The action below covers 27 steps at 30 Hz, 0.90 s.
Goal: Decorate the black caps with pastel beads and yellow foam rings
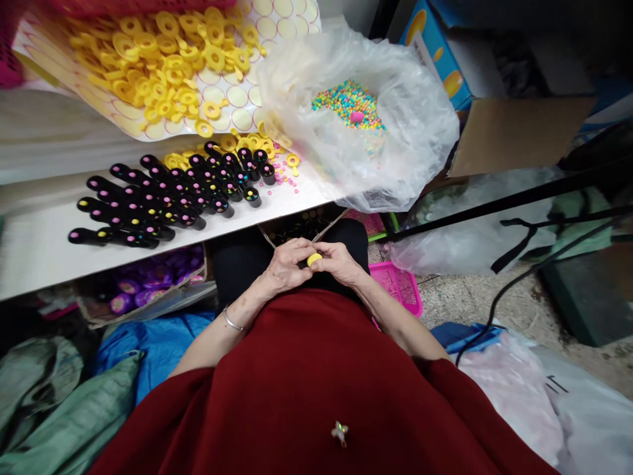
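My left hand (287,267) and my right hand (339,260) meet over my lap, fingers curled together. Between them sits a small yellow cap (314,259), pinched by fingertips of both hands; a dark tube seems tucked under the left fingers, mostly hidden. On the white table (39,264) ahead lie several black tubes (163,198) in rows, their ends dotted with coloured beads. Behind them is a heap of yellow rings (163,59) on a sheet of round stickers. A clear plastic bag (395,132) holds coloured beads (349,102).
A pink basket (400,287) stands on the floor right of my knee. Under the table sits a box with purple parts (143,280). Blue and green bags (74,396) lie at left, white bags and a black cable (519,284) at right, a cardboard box (499,135) behind.
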Motion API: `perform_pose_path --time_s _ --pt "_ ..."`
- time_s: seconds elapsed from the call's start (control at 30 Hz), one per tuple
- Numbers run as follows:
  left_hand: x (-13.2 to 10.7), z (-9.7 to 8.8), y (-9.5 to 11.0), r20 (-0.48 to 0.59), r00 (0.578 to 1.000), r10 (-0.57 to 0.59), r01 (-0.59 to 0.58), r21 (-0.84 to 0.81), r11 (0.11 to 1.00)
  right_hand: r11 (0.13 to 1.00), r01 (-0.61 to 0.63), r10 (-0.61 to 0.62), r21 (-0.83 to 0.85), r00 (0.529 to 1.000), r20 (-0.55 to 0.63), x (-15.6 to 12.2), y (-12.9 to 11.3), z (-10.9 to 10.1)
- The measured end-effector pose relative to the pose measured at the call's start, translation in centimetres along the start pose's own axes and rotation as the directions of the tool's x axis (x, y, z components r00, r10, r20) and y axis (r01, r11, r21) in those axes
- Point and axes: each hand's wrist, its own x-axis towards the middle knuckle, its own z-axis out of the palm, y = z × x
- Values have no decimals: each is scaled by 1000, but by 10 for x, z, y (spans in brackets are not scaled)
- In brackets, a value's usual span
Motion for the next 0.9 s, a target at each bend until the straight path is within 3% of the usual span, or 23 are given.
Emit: perform_pose_path --time_s 0.27,0.4,0.6,0.73,0.9 --pt "-6 5 2 34 999 41 -44 79 996 992 -113 110 49 991 73 -1 -5 -3" --pt "-7 7 1 31 999 19 -22 85 996 992 -99 98 81 995 21 1 0 2" --pt "-13 4 -10 -68 994 -90 93 49 994 982 -101 116 158 990 -86 9 11 15" --pt "-16 -1 -15 -79 990 -121 126 61 990 986 -107 106 129 994 15 11 7 14" --pt "-15 -2 -13 -79 990 -120 123 42 991 937 -200 158 288 974 165 6 -2 9"
